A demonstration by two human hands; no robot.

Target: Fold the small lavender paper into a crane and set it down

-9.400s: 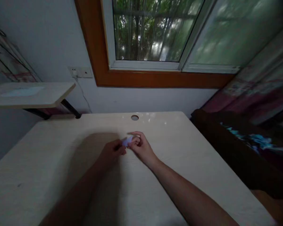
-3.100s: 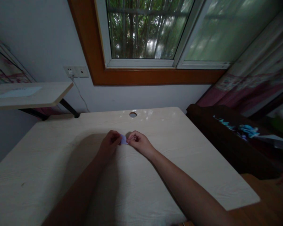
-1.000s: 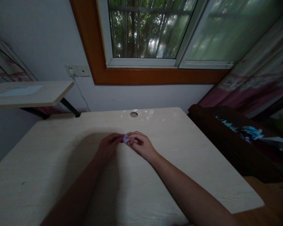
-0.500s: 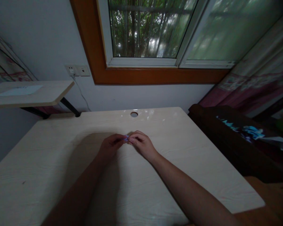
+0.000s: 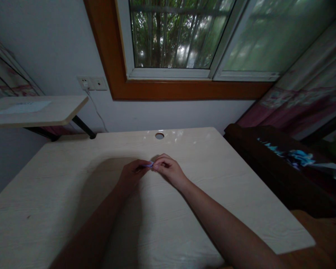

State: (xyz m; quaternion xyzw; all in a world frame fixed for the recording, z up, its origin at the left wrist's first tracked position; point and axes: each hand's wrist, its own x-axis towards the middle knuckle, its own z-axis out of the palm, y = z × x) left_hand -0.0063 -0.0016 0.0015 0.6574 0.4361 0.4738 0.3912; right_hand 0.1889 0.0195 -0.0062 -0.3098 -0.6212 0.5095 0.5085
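Between my fingertips is a small, thin purple piece (image 5: 149,164), perhaps folded paper; most of it is hidden, so its exact kind is unclear. My left hand (image 5: 132,172) pinches its left end between thumb and forefinger. On the other end, my right hand (image 5: 169,170) is closed in a pinch, its fingers curled. Both hands meet just above the pale wooden desk (image 5: 168,216), in front of the round cable hole (image 5: 159,136).
A raised shelf (image 5: 58,112) with a sheet of paper (image 5: 25,107) stands at the back left. Behind the desk are a wall socket (image 5: 92,83), its white cord (image 5: 96,108) and a window (image 5: 179,37). Dark furniture (image 5: 268,164) with bluish crumpled items (image 5: 300,157) lies right.
Both hands stay at nearly the same spot. My right fingers have shifted slightly on the purple piece, and less of it shows below the fingertips.
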